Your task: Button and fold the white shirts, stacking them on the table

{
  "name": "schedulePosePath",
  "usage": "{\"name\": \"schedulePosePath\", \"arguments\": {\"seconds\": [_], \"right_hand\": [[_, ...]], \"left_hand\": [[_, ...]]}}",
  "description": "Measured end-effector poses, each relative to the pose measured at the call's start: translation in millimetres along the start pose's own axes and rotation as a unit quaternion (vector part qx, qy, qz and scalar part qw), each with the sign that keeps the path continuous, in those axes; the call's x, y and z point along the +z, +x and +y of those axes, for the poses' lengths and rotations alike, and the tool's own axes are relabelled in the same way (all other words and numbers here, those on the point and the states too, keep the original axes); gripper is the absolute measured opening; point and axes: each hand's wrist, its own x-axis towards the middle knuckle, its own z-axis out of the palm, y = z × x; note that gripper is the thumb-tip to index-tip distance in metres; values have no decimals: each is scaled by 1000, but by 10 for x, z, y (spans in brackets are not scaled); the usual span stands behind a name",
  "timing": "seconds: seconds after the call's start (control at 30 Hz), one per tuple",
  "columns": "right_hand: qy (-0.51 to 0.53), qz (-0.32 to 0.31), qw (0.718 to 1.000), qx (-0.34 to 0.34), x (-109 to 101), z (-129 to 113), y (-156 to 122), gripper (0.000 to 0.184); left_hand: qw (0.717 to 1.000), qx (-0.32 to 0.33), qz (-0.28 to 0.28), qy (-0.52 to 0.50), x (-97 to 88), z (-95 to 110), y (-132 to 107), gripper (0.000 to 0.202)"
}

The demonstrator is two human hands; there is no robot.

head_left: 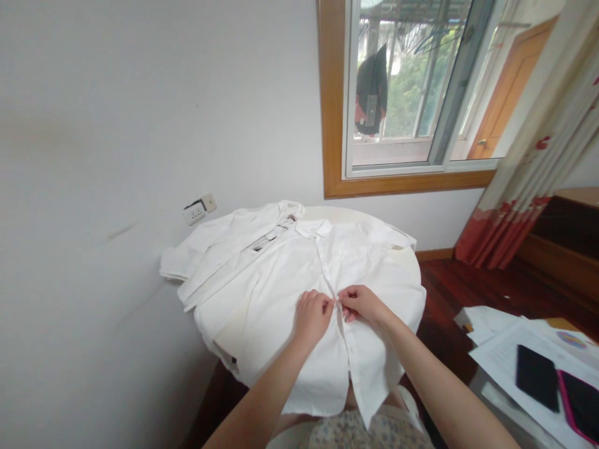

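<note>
head view: left hand (pixel 312 316), right hand (pixel 359 303) pinch placket (pixel 346 342) midway down white shirt (pixel 281 280), both nearly closed; best practice: edges level, fabric flat, light pull.

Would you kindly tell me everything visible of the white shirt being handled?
The white shirt, of soft-looking, lightly creased cloth, lies front up on the round table, collar at the far end. One sleeve spreads rightward. The left hand and right hand pinch its front placket. Below them the front edges part, and the hem appears to overhang the table.
</note>
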Motion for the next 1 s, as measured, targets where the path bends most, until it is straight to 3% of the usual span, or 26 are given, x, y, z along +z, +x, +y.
{"name": "schedulePosePath", "arguments": {"seconds": [0.27, 0.57, 0.83, 1.0], "right_hand": [[43, 19, 998, -36, 82, -34, -28, 21], [56, 36, 998, -14, 137, 7, -52, 16], [62, -39, 997, -26, 8, -1, -48, 16], [89, -88, 992, 2, -62, -65, -100, 20]], "left_hand": [[999, 0, -8, -43, -13, -31, 25, 18], [998, -11, -10, -54, 30, -68, 44, 20], [999, -11, -3, -50, 33, -65, 32, 22], [999, -15, -8, -45, 63, -87, 30, 22]]}}
